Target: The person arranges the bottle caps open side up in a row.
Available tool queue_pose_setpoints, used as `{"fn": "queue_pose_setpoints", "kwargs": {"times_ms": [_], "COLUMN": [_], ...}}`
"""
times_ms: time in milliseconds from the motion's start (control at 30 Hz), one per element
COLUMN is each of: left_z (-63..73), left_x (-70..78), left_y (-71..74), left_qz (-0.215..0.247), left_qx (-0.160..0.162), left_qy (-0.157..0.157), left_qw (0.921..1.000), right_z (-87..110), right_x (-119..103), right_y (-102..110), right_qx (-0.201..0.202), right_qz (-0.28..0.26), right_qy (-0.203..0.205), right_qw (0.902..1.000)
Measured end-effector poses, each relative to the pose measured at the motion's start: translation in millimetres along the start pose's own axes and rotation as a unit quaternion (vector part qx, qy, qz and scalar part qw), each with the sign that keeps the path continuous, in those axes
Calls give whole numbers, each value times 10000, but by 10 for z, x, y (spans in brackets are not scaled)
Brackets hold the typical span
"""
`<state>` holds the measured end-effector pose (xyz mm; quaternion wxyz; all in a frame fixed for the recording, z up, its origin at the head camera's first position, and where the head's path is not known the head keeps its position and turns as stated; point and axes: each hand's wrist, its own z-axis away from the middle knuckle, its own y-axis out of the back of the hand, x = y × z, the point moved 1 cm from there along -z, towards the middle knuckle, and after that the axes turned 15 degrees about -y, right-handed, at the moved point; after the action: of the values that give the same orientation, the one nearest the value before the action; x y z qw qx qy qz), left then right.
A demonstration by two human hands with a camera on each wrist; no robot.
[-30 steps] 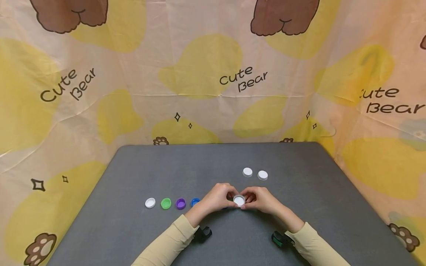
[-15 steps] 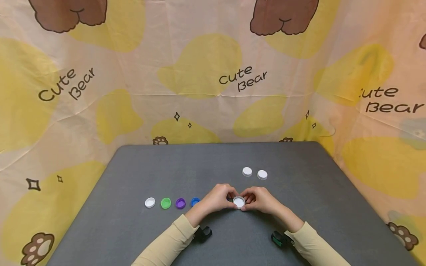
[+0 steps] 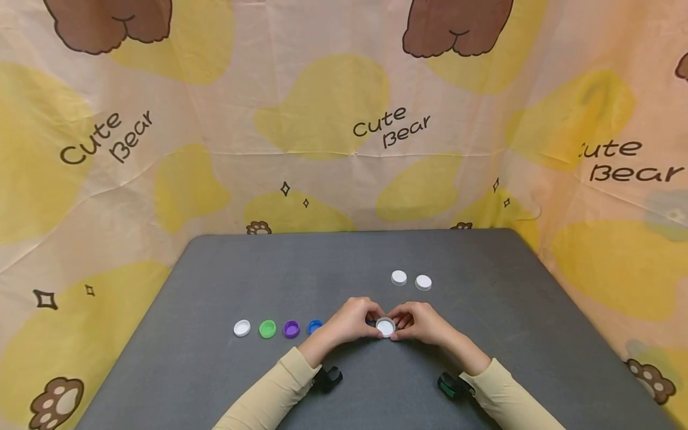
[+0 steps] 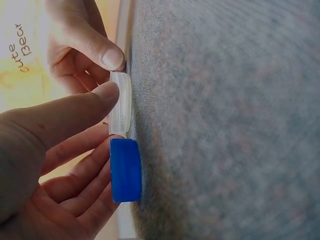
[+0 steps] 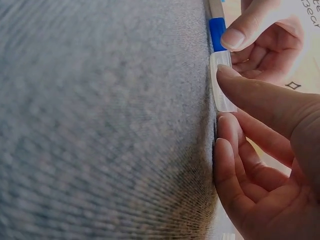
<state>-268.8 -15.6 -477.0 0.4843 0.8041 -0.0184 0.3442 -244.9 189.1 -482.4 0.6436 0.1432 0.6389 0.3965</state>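
Observation:
Near the middle of the table, both hands pinch a whitish, translucent cap (image 3: 385, 327) with ribbed sides. My left hand (image 3: 352, 319) has its thumb on the near side of the cap and its fingers behind. Opposite it, my right hand (image 3: 421, 322) holds the cap's right side between thumb and fingers. In the left wrist view a blue cap (image 4: 126, 171) stands right beside the whitish one, close to the left fingers. The left hand mostly hides that blue cap in the head view.
Left of the hands runs a row: a white cap (image 3: 242, 328), a green cap (image 3: 267, 328), a purple cap (image 3: 291, 329) and another blue cap (image 3: 315, 326), partly covered by the left hand. Farther back lie two white caps (image 3: 399, 277) (image 3: 423, 282). A patterned curtain (image 3: 322, 119) surrounds the grey table (image 3: 161, 370).
The held cap has shifted very slightly toward the person. Both hands keep their grip and hardly move.

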Motion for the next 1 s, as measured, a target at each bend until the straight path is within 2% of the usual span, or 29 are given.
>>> {"fn": "queue_pose_setpoints", "kwargs": {"times_ms": [200,333,500,733,1000], "left_z": [-34,-78,-155,-312,-527], "left_x": [-22,-71,-125,-194,-238], "left_y": [20,42,89,103,91], "left_qz": [160,338,643,1041,1240], "left_qx": [47,153,292,532,876], "left_qy": [86,342,623,752,1116], "left_qw": [9998,9987,9956,9903,9821], "right_z": [6,-3,-55,-209,-379], "right_x": [-3,10,29,1,36], "right_y": [62,129,218,365,528], "right_qx": [-215,-215,-2,330,850], "right_qz": [-227,-286,-223,-216,-136], "right_qy": [-111,-162,-192,-221,-514], "right_qw": [9994,9992,9996,9990,9950]}}
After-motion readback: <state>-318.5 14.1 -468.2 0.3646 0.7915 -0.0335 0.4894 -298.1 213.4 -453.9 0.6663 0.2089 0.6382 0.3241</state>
